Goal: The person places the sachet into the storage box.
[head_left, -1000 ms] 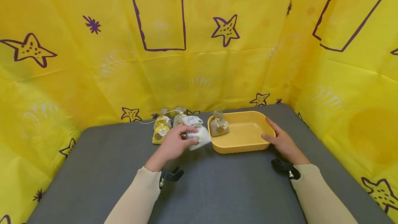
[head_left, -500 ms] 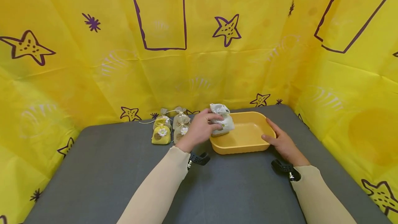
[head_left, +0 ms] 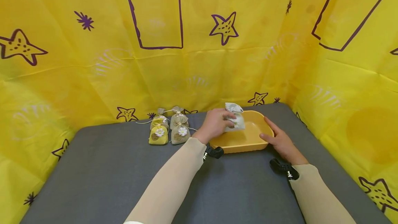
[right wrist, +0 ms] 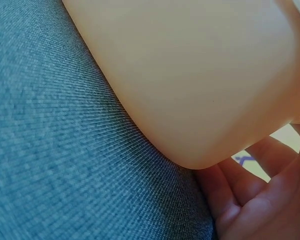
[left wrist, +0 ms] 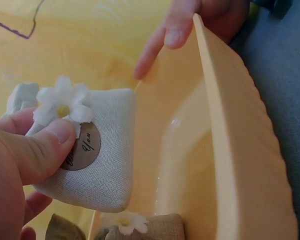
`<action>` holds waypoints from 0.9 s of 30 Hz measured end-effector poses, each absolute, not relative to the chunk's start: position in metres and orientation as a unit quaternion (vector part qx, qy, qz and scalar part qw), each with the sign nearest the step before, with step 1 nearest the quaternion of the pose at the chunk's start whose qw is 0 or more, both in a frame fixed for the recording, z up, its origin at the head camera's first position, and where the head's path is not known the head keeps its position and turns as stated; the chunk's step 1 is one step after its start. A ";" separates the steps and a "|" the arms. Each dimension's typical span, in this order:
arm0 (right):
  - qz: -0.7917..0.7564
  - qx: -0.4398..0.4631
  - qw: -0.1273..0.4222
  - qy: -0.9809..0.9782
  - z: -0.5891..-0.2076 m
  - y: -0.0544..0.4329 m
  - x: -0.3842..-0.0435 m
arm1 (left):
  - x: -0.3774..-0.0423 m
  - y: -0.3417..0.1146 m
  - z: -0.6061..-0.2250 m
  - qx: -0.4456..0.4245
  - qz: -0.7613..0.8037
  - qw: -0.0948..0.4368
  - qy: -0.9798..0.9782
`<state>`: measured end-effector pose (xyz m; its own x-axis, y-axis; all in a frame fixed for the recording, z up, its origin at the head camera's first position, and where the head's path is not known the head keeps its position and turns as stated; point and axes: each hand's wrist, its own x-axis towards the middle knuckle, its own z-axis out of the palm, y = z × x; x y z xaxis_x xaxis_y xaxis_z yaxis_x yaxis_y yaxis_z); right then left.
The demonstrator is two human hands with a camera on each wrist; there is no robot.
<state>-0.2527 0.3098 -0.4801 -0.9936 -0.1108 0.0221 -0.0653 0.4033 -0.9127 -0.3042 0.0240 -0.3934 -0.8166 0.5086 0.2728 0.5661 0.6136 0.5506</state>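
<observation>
Pinched in my left hand is a white cloth sachet with a daisy and a round brown label. It hangs over the yellow plastic tub. My right hand grips the tub's right end, thumb over the rim and fingers along the outer wall. In the left wrist view, a brown sachet with a daisy lies in the tub, below the white one. The left hand hides that brown sachet in the head view. In the right wrist view, the tub's wall rises from the grey cloth.
Left of the tub stand several tied sachets, among them a yellow one and a beige one, with others behind. A grey cloth covers the table. Yellow patterned curtains border its back and sides.
My left hand has carried the white sachet rightward, from beside the tub to over its inside. The beige sachets behind it have come into view. My right hand keeps its grip on the tub.
</observation>
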 end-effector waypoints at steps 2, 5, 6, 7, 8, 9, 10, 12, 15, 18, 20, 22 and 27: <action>-0.544 -0.053 0.018 0.837 -0.480 0.310 -0.253 | -0.308 0.029 -0.393 -0.298 -0.302 0.049 -0.904; -0.541 -0.053 0.015 0.839 -0.480 0.309 -0.254 | -0.312 0.034 -0.394 -0.285 -0.295 0.049 -0.911; -0.541 -0.055 0.014 0.839 -0.480 0.308 -0.255 | -0.313 0.035 -0.394 -0.279 -0.297 0.047 -0.912; -0.541 -0.055 0.014 0.839 -0.480 0.308 -0.255 | -0.314 0.037 -0.395 -0.274 -0.299 0.044 -0.913; -0.540 -0.055 0.015 0.840 -0.480 0.307 -0.255 | -0.315 0.038 -0.395 -0.269 -0.299 0.043 -0.914; -0.539 -0.054 0.014 0.840 -0.480 0.307 -0.255 | -0.316 0.038 -0.396 -0.266 -0.299 0.043 -0.915; -0.539 -0.055 0.014 0.841 -0.480 0.306 -0.255 | -0.316 0.039 -0.397 -0.263 -0.298 0.042 -0.917; -0.538 -0.056 0.013 0.841 -0.480 0.306 -0.254 | -0.318 0.040 -0.399 -0.256 -0.294 0.041 -0.920; -0.535 -0.059 0.011 0.842 -0.481 0.306 -0.254 | -0.319 0.040 -0.402 -0.247 -0.268 0.036 -0.931; -0.537 -0.058 0.012 0.842 -0.480 0.306 -0.254 | -0.321 0.038 -0.404 -0.235 -0.221 0.021 -0.946; -0.539 -0.057 0.013 0.840 -0.479 0.306 -0.253 | -0.322 0.037 -0.407 -0.228 -0.194 0.006 -0.954; -0.539 -0.055 0.014 0.840 -0.479 0.307 -0.253 | -0.323 0.035 -0.409 -0.220 -0.187 -0.006 -0.957; -0.533 -0.052 0.013 0.844 -0.479 0.309 -0.252 | -0.323 0.031 -0.413 -0.215 -0.216 -0.016 -0.952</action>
<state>-0.2521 0.3089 -0.4794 -0.9943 -0.1015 0.0325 -0.0730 0.4265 -0.9015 -0.3233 0.0313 -0.4127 -0.9074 0.4158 0.0616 0.4016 0.8144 0.4188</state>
